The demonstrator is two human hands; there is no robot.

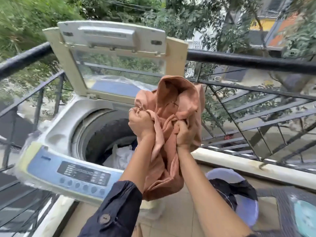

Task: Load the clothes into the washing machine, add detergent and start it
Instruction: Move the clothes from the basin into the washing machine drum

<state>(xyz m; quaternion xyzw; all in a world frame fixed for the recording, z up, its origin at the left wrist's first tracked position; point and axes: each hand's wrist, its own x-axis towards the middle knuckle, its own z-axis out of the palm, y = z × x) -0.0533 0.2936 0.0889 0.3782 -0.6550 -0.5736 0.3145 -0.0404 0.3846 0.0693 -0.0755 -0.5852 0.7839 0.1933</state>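
We hold the bunched terracotta garment [177, 106] up just right of the washing machine's [56, 139] open drum [102, 134]. Our left hand [140, 124] and right hand [183, 134] both clench its folds tightly, fingers fully curled into the cloth.

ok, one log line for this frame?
phase: loading | left hand, right hand: grip orange garment | lid: up | drum: white clothes inside
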